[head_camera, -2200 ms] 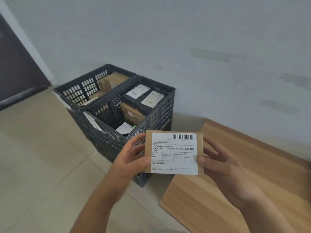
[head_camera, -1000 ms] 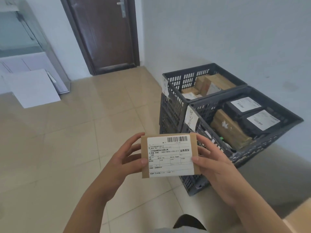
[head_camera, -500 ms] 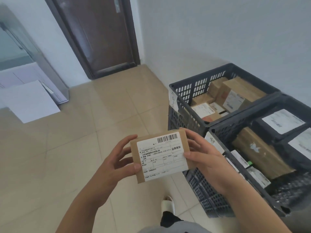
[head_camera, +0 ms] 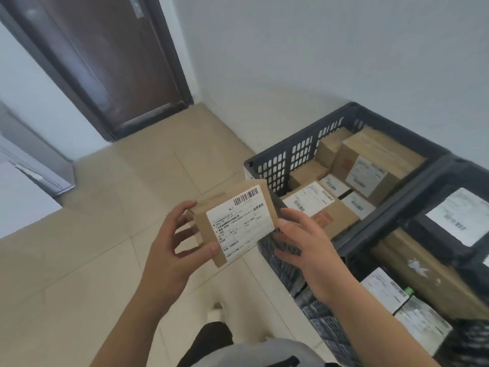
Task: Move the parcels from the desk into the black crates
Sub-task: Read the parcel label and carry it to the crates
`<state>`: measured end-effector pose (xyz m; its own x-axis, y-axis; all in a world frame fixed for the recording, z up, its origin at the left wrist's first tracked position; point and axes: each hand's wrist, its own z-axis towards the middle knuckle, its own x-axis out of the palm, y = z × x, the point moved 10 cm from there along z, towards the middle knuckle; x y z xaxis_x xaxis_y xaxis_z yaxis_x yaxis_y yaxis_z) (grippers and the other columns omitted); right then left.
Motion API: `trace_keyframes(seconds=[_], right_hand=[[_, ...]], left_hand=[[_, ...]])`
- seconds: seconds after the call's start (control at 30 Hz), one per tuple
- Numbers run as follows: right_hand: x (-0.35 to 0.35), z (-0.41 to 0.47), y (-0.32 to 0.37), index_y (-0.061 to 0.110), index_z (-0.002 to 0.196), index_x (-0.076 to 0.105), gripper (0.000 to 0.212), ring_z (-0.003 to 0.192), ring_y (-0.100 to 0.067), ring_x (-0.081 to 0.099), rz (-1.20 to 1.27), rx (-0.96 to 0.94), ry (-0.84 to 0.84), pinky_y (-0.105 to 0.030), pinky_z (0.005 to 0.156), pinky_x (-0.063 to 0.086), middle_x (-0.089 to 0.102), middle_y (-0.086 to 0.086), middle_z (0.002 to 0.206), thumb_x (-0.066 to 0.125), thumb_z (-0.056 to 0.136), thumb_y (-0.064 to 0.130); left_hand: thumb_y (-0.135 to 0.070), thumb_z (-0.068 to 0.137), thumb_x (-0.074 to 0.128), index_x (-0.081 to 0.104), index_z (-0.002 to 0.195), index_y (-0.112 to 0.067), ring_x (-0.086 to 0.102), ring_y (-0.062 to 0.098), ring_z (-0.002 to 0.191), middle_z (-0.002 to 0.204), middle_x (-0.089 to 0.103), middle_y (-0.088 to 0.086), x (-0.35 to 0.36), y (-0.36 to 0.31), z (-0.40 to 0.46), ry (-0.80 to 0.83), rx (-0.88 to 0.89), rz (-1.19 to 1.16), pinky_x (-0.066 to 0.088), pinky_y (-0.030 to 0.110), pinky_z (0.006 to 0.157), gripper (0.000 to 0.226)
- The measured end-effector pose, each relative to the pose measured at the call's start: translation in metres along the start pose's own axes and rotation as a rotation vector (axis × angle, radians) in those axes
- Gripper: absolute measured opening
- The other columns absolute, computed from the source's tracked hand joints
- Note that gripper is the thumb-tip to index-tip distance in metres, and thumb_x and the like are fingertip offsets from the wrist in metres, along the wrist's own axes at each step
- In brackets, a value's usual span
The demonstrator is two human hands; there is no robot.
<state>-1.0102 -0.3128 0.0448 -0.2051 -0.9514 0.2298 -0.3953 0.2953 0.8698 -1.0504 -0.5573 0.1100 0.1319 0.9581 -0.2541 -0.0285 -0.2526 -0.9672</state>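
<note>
I hold a small brown cardboard parcel (head_camera: 235,221) with a white barcode label, tilted, just left of the far crate's near corner. My left hand (head_camera: 172,242) grips its left end, thumb on the lower edge. My right hand (head_camera: 301,239) touches its right end with thumb and fingertips. Two black slotted crates stand side by side against the wall. The far crate (head_camera: 280,160) holds several brown boxes with labels. The near crate (head_camera: 391,215) holds black bagged parcels with white labels and a brown box. The desk is out of view.
Beige floor tiles (head_camera: 92,260) spread to the left. A dark brown door (head_camera: 105,62) stands at the back left. A grey cabinet edge (head_camera: 31,165) sits at the far left. My legs and a shoe (head_camera: 215,311) show at the bottom.
I have turned away from the desk and stepped close to the crates. The parcel has tilted and moved toward the far crate's corner, still between both hands.
</note>
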Motion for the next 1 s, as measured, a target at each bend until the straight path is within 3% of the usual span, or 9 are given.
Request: trace_keyframes(seconds=[0.13, 0.27, 0.4, 0.57, 0.67, 0.77, 0.83, 0.9, 1.0], right_hand=[[-0.014, 0.024, -0.004, 0.046, 0.139, 0.048, 0.091, 0.114, -0.025, 0.068, 0.206, 0.064, -0.087, -0.057, 0.099, 0.057, 0.069, 0.008, 0.121, 0.084, 0.057, 0.057], [-0.027, 0.052, 0.016, 0.051, 0.137, 0.051, 0.103, 0.099, -0.023, 0.078, 0.345, 0.017, -0.142, -0.049, 0.086, 0.065, 0.079, 0.007, 0.107, 0.095, 0.045, 0.068], [-0.043, 0.084, 0.045, 0.055, 0.141, 0.05, 0.077, 0.114, -0.028, 0.074, 0.399, -0.075, -0.28, -0.049, 0.09, 0.062, 0.071, 0.002, 0.132, 0.079, 0.07, 0.066], [-0.062, 0.128, 0.066, 0.047, 0.142, 0.053, 0.06, 0.121, -0.037, 0.068, 0.459, -0.134, -0.435, -0.051, 0.09, 0.06, 0.07, -0.006, 0.134, 0.072, 0.085, 0.049], [-0.084, 0.149, 0.071, 0.042, 0.135, 0.062, 0.067, 0.109, -0.033, 0.075, 0.53, -0.118, -0.569, -0.046, 0.082, 0.063, 0.074, -0.008, 0.125, 0.082, 0.072, 0.046], [-0.115, 0.152, 0.059, 0.036, 0.134, 0.061, 0.056, 0.102, -0.029, 0.077, 0.524, -0.089, -0.709, -0.04, 0.073, 0.064, 0.075, -0.006, 0.122, 0.077, 0.081, 0.04], [-0.138, 0.142, 0.045, 0.035, 0.14, 0.056, 0.062, 0.107, -0.031, 0.075, 0.483, -0.043, -0.807, -0.045, 0.079, 0.064, 0.073, -0.006, 0.127, 0.075, 0.082, 0.041], [-0.158, 0.131, 0.029, 0.036, 0.146, 0.05, 0.077, 0.117, -0.036, 0.07, 0.444, 0.024, -0.877, -0.055, 0.097, 0.057, 0.069, -0.008, 0.135, 0.082, 0.077, 0.043], [-0.175, 0.135, 0.005, 0.039, 0.151, 0.043, 0.081, 0.122, -0.038, 0.064, 0.394, 0.145, -0.884, -0.062, 0.108, 0.047, 0.062, -0.008, 0.14, 0.078, 0.079, 0.044]], left_hand=[[-0.031, 0.071, 0.095, 0.044, 0.131, -0.064, 0.048, -0.005, 0.125, 0.138, 0.047, -0.022, 0.056, -0.023, 0.057, 0.071, 0.306, 0.347, 0.051, 0.009, 0.089, 0.086], [-0.032, 0.074, 0.092, 0.045, 0.136, -0.045, 0.043, 0.0, 0.119, 0.143, 0.047, 0.001, 0.12, -0.037, 0.106, 0.201, 0.554, 0.513, 0.061, 0.028, 0.075, 0.079], [-0.038, 0.072, 0.084, 0.05, 0.136, -0.033, 0.063, 0.03, 0.118, 0.142, 0.05, 0.013, 0.164, -0.043, 0.154, 0.266, 0.721, 0.497, 0.065, 0.033, 0.065, 0.073], [-0.034, 0.073, 0.093, 0.05, 0.137, -0.031, 0.063, 0.033, 0.121, 0.139, 0.055, 0.019, 0.202, -0.041, 0.212, 0.416, 0.784, 0.389, 0.066, 0.037, 0.073, 0.078], [-0.048, 0.083, 0.082, 0.042, 0.142, -0.041, 0.055, 0.014, 0.129, 0.147, 0.047, 0.002, 0.223, -0.028, 0.251, 0.657, 0.697, 0.239, 0.059, 0.025, 0.095, 0.072], [-0.057, 0.092, 0.064, 0.03, 0.144, -0.058, 0.043, -0.007, 0.133, 0.15, 0.044, -0.019, 0.242, 0.005, 0.308, 0.818, 0.428, 0.173, 0.038, 0.011, 0.108, 0.062], [-0.052, 0.095, 0.066, 0.024, 0.151, -0.051, 0.038, 0.001, 0.141, 0.159, 0.04, -0.014, 0.256, 0.039, 0.353, 0.793, 0.287, 0.327, 0.037, 0.028, 0.116, 0.071], [-0.047, 0.096, 0.068, 0.018, 0.16, -0.039, 0.033, 0.019, 0.151, 0.167, 0.03, -0.005, 0.275, 0.072, 0.386, 0.821, 0.148, 0.517, 0.034, 0.046, 0.121, 0.082], [-0.042, 0.1, 0.065, 0.015, 0.163, -0.031, 0.031, 0.03, 0.153, 0.169, 0.027, 0.003, 0.304, 0.103, 0.402, 0.889, -0.032, 0.537, 0.033, 0.052, 0.121, 0.081]])
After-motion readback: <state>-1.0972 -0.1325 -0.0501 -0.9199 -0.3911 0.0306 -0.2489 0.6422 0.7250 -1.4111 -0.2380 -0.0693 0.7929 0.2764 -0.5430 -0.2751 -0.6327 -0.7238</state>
